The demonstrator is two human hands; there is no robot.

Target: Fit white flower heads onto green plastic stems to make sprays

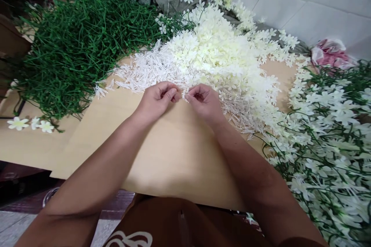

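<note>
My left hand (156,102) and my right hand (208,105) meet near the middle, just above the front of the white heap. Thumbs and fingertips on both sides are pinched around a small white artificial flower stamen (184,93); its finer detail is too small to make out. Right behind my hands lies a pile of thin white plastic stamens (150,67). Loose cream-white artificial petals (220,50) are heaped above and to the right of it. Brown board (171,154) shows beneath my forearms.
A large mound of green plastic stems (89,38) fills the left back. White flowers on green stems (327,142) are massed along the right. Several single blossoms (17,124) lie at left. A tiled wall (313,0) and a pink-and-white bag (332,54) stand behind.
</note>
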